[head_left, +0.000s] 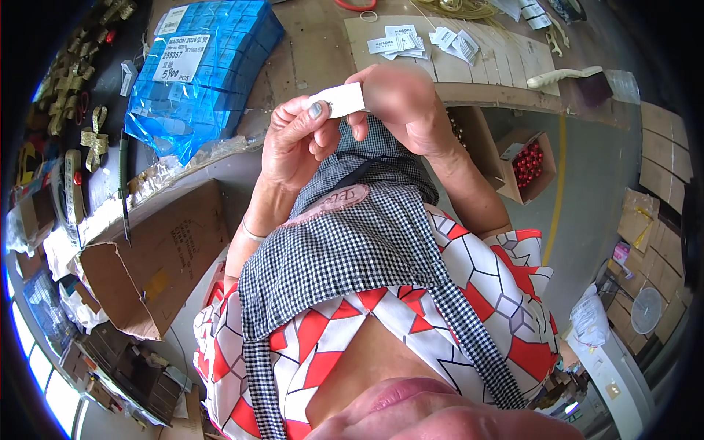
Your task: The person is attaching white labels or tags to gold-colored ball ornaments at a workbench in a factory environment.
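A small white paper tag is held up in front of my apron, close to the table's near edge. My left hand pinches its left end, thumb on top and fingers curled beneath. My right hand is at the tag's right end, with fingers showing above and below it. A blurred patch covers much of that hand, so its thumb and exact grip are hidden. Beyond my hands, printed white tags lie in a loose pile on the table, and a second pile of tags is just right of them.
A blue plastic-wrapped stack of boxes stands at left on the table. Gold glitter bows lie farther left. An open carton is below the table edge. A white-handled brush and a carton of red baubles are at right.
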Tool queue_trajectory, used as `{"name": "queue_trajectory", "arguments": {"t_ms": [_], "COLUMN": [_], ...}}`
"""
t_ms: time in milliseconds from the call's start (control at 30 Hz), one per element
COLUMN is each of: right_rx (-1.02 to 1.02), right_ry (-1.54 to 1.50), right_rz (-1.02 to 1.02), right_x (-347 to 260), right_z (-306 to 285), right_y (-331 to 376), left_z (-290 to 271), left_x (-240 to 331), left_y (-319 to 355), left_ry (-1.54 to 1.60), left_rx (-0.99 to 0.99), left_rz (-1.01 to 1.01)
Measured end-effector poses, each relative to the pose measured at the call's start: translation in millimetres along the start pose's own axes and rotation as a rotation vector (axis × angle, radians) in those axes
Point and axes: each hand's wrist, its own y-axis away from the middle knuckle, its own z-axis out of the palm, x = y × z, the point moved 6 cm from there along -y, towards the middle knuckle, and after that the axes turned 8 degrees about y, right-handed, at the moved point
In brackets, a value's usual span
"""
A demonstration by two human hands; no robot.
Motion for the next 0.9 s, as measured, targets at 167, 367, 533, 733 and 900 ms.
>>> {"name": "queue_trajectory", "arguments": {"t_ms": [167, 367, 533, 733, 900], "right_rx": [0.017, 0.059, 0.002, 0.067, 0.037], "right_ry": [0.041, 0.069, 0.090, 0.059, 0.046], "right_rz": [-0.042, -0.079, -0.030, -0.059, -0.073], "right_x": [2.9, -0.8, 1.2, 2.5, 2.1], "right_z": [-0.9, 2.8, -1.1, 3.4, 1.7], "right_y": [-0.7, -0.5, 0.7, -0.4, -0.2], "left_z": [-1.5, -2.3, -2.5, -5.5, -4.5], "left_x": [0.2, 2.6, 2.6, 2.0, 3.0], "left_y": [-1.4, -1.3, -0.9, -2.0, -1.4], "left_ry": [0.015, -0.091, -0.074, -0.059, -0.086], "left_rx": [0.004, 0.018, 0.006, 0.035, 0.028], "left_rz": [-0.001, 0.037, 0.060, 0.039, 0.050]}}
